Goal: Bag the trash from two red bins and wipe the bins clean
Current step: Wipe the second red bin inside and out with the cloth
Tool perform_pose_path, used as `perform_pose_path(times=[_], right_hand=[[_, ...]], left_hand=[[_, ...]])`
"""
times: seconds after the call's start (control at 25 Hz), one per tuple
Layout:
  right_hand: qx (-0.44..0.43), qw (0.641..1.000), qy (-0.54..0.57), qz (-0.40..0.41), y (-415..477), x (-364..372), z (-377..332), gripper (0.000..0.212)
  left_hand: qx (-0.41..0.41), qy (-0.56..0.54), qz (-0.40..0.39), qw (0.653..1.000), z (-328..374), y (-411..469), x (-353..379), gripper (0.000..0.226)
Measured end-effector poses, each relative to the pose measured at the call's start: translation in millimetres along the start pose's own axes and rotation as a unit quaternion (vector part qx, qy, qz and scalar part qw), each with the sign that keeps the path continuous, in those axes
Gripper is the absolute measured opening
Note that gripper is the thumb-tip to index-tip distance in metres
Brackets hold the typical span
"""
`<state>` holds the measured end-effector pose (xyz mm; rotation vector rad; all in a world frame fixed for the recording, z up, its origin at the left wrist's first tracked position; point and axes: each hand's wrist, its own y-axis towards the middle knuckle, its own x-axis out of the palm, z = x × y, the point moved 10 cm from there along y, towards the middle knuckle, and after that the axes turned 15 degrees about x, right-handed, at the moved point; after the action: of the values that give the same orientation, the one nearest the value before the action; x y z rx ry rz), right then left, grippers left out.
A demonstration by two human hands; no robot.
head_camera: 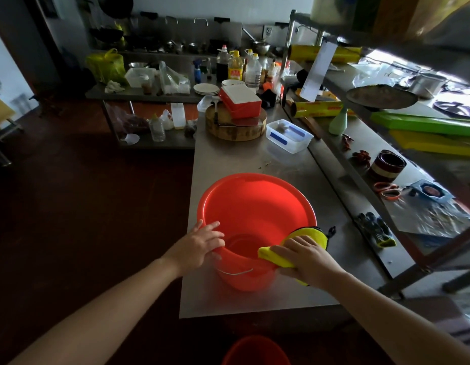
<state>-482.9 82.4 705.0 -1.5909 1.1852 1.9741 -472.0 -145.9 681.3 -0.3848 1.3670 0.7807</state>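
Observation:
A red bin (255, 204) stands upright on the steel table (228, 159), near its front edge, and its inside looks empty. My left hand (199, 246) holds the bin's near-left rim, fingers over the edge. My right hand (305, 259) presses a yellow cloth (302, 237) against the near-right rim, the cloth draped over the edge. A second red bin (255, 351) shows only its rim on the floor at the bottom of the view.
A round wooden chopping block (236, 127) with a red-and-white box on it and a clear plastic container (289, 135) sit further back. Dark gloves (376, 227) lie on the lower shelf at right. Bottles and dishes crowd the back counter. Dark floor lies to the left.

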Motion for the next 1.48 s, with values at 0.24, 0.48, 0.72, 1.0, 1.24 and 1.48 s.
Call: perform_pose_path(times=[0.24,0.48,0.72,1.0,1.24,1.48], right_hand=[[0.063,0.997,-0.025,0.023,10.5,13.4,-41.6,0.058],[0.010,1.000,0.008,0.007,-4.7,8.4,-14.3,0.062],[0.040,0.999,-0.015,0.002,7.7,2.8,-5.8,0.058],[0.100,0.994,-0.038,0.033,7.7,12.0,-52.8,0.059],[0.007,1.000,0.006,0.011,-8.6,2.1,3.2,0.059],[0.091,0.995,-0.008,0.032,0.6,13.3,-35.6,0.057]], left_hand=[[0.004,0.050,-0.051,0.997,45.2,24.1,27.1,0.064],[0.023,-0.027,0.018,0.999,33.5,14.5,13.6,0.037],[-0.017,0.043,-0.045,0.998,6.0,17.6,5.0,0.053],[-0.004,0.023,0.018,1.000,44.9,22.5,24.5,0.062],[0.029,0.030,-0.010,0.999,4.6,9.2,3.4,0.034],[0.008,0.065,-0.016,0.998,39.5,19.7,25.8,0.058]])
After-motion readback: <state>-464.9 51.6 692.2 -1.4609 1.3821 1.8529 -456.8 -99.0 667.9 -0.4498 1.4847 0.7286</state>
